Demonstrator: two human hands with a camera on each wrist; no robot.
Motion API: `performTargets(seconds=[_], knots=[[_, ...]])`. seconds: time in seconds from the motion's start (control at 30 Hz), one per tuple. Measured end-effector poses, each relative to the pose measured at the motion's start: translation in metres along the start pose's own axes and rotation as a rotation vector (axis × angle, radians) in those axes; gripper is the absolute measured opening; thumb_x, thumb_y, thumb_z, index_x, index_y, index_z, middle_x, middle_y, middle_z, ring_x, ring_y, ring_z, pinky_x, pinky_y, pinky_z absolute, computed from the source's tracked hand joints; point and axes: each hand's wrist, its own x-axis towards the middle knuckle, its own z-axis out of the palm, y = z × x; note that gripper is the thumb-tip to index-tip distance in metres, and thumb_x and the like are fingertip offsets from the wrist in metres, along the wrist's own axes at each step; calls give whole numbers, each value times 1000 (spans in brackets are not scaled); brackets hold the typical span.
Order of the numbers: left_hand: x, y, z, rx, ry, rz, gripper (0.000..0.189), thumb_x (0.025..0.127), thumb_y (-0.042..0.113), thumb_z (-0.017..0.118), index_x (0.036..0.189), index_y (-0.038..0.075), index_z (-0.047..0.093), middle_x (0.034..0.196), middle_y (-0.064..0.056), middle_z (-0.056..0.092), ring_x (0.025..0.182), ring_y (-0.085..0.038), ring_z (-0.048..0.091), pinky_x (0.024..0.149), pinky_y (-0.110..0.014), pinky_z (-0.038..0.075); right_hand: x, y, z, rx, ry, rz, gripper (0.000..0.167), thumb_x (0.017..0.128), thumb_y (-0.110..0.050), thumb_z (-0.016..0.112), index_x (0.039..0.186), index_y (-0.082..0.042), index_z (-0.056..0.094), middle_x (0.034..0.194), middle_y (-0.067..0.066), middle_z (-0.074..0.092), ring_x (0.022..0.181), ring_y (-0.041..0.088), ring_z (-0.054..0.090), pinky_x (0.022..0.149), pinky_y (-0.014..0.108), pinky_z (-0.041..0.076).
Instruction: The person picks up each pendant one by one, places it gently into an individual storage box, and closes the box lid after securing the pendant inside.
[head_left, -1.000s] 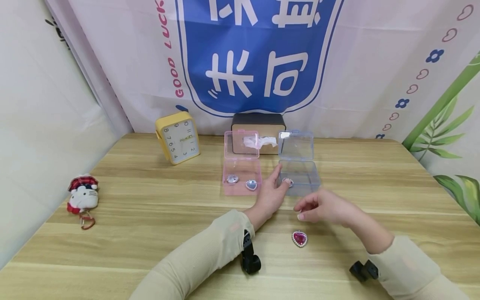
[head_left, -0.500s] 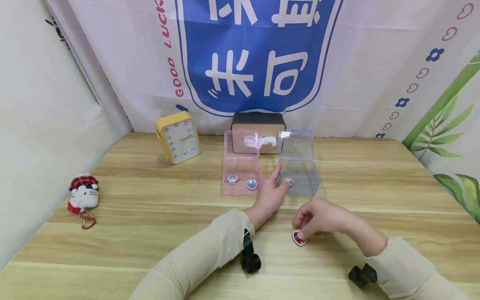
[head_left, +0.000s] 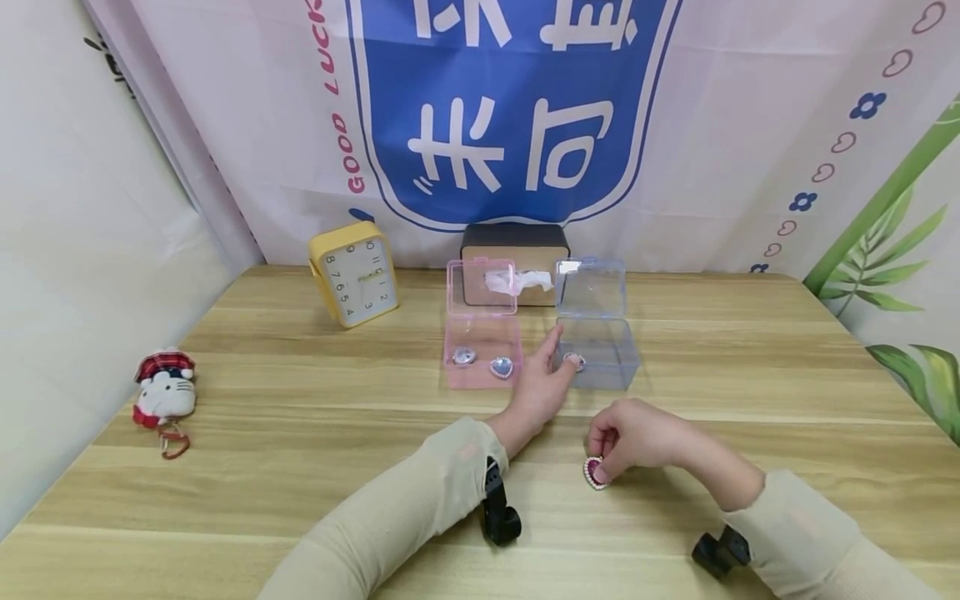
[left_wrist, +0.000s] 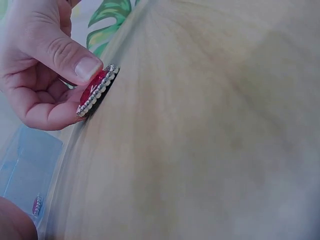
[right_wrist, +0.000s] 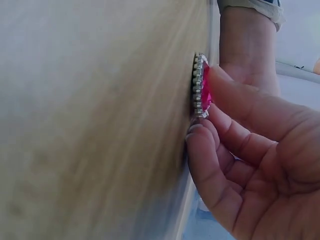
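Observation:
My right hand [head_left: 637, 437] pinches a red heart-shaped gem [head_left: 593, 474] with a beaded silver rim, near the table's middle. In the right wrist view, the thumb lies on the red face of the gem [right_wrist: 205, 90] and a fingertip meets its edge. My left hand [head_left: 538, 382] touches the left front corner of the open clear blue box [head_left: 611, 371], index finger straight along its side. A small gem [head_left: 579, 362] lies inside that box, partly covered by the left thumb. In the open clear pink box [head_left: 480, 382] sit two pale gems [head_left: 501, 367].
A tissue box [head_left: 515, 242] stands behind both boxes. At the back left is a yellow clock [head_left: 356, 275]. A plush keychain [head_left: 167, 394] lies near the table's left edge. A printed curtain [head_left: 300, 150] hangs behind the table [head_left: 337, 500].
My right hand came down and toward me from beside the blue box and took hold of the red gem, whose near edge seems slightly shifted. My left hand stays in place.

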Motion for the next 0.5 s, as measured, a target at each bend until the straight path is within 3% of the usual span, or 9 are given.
performTargets(seconds=[0.5], knots=[[-1, 1, 0, 1, 3, 2, 58, 90, 18, 56, 144, 18, 34, 145, -8, 35, 134, -23, 32, 112, -36, 28, 3, -4, 2, -98, 3, 63, 19, 65, -13, 76, 64, -10, 58, 53, -7, 49, 49, 7, 44, 45, 20, 37]])
